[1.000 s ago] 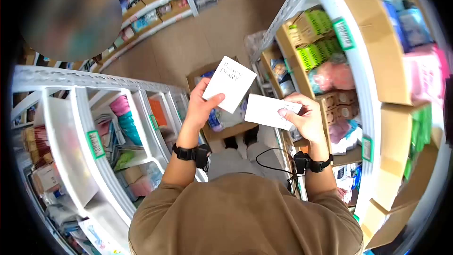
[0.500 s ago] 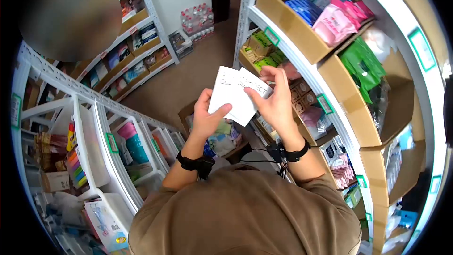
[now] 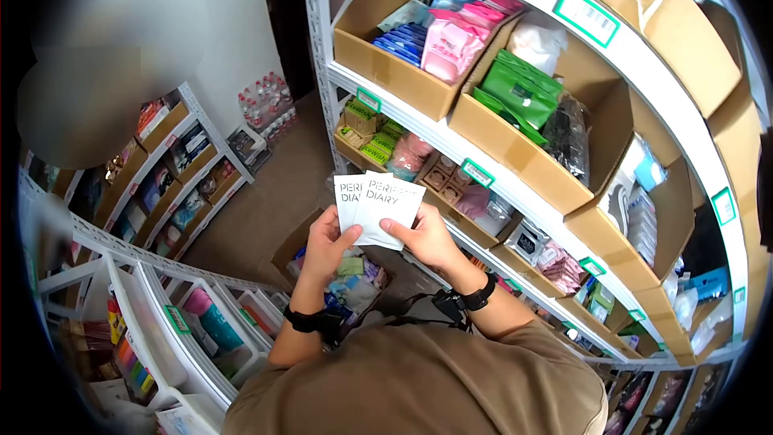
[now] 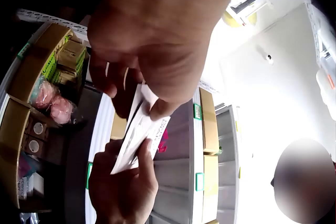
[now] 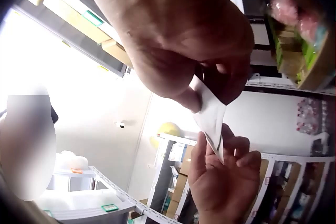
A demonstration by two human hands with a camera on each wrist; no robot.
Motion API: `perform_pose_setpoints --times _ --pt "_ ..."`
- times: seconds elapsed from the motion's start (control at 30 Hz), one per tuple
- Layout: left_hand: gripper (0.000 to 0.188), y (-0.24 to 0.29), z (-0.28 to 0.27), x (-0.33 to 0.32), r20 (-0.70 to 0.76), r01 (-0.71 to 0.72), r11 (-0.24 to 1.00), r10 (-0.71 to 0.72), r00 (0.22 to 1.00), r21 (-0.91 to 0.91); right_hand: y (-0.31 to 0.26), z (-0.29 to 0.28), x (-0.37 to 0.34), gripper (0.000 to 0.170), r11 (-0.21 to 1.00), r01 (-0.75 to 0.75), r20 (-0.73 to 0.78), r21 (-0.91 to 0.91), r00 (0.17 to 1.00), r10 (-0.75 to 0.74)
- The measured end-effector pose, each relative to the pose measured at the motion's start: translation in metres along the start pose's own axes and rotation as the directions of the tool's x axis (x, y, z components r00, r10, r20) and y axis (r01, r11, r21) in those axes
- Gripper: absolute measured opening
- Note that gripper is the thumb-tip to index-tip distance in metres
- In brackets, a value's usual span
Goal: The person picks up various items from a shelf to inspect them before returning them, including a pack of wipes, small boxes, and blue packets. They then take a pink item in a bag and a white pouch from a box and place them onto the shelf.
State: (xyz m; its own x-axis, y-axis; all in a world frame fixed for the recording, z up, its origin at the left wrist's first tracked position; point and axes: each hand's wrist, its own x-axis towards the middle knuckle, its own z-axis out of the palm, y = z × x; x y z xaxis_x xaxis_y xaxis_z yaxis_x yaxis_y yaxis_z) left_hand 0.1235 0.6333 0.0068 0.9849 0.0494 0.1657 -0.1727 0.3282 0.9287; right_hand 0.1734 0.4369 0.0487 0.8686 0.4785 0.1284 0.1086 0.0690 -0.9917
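Note:
Two white packets lettered "PERFECT DIARY" overlap in front of the chest in the head view. My left hand pinches the left packet at its lower left, thumb on the face. My right hand grips the right packet, which lies over part of the other, with its thumb on the front. In the left wrist view the packets are seen nearly edge-on between both hands. The right wrist view shows a white packet between the fingers of the two hands.
Shelving with cardboard boxes of bagged goods stands at the right. White bins line the left side. An open box of packets sits on the floor below the hands, and bottle packs stand by the wall.
The two packets came together from apart and now overlap upright, lettering showing. The head view has turned toward the right-hand shelves, and both hands appear lower and closer together.

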Motion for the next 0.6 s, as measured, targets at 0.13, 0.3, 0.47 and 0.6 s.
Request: perform_pose_setpoints --times 0.13,0.3,0.47,0.6 --pt "0.043 -0.001 0.023 0.01 0.165 0.069 0.998 -0.067 0.984 -0.003 -0.002 -0.024 -0.02 0.033 0.998 -0.046 -0.024 0.033 0.999 0.047" --pt "0.047 -0.014 0.061 0.016 0.222 0.04 0.998 -0.03 0.975 -0.038 -0.011 -0.059 -0.051 0.031 0.987 -0.108 -0.008 0.116 0.994 0.109" --pt "0.051 -0.026 0.105 0.015 0.264 0.049 0.999 -0.041 0.964 -0.024 -0.01 -0.096 -0.092 0.029 0.992 -0.11 -0.03 0.062 0.993 0.112" --pt "0.049 -0.039 0.137 0.014 0.342 0.082 0.997 -0.078 0.936 0.003 -0.014 -0.124 -0.123 0.031 0.99 -0.106 -0.079 0.091 0.99 0.113"
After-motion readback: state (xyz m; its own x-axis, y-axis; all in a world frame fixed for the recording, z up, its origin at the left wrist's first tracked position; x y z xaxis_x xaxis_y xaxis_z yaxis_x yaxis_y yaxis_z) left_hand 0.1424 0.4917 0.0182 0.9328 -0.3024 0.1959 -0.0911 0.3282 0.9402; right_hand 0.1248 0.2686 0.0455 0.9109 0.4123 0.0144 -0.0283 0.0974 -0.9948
